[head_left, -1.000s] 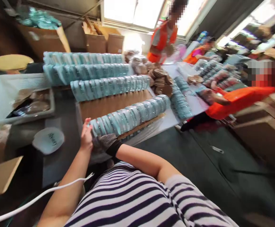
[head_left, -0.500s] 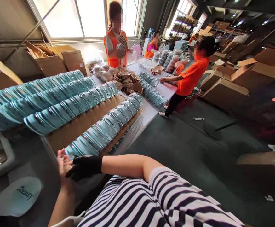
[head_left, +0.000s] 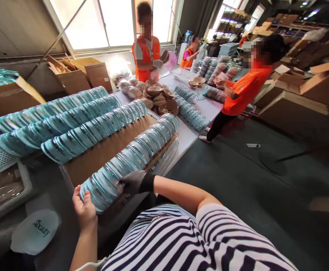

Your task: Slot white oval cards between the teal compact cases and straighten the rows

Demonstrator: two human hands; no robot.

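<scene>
Four long rows of teal lids [head_left: 130, 150] laid side by side on the table, single lids too blurred to count. One loose pale lid [head_left: 34, 230] with dark lettering at the near left. One grey crate [head_left: 3, 180] at the left edge. Two hands at the nearest row: one bare left hand [head_left: 84, 207], one gloved right hand [head_left: 133, 181]. Three other people in orange [head_left: 245, 88] farther along. Perhaps three open cardboard boxes [head_left: 79, 77] under the window. Several brown stacks [head_left: 155, 96] beyond, uncountable.
</scene>
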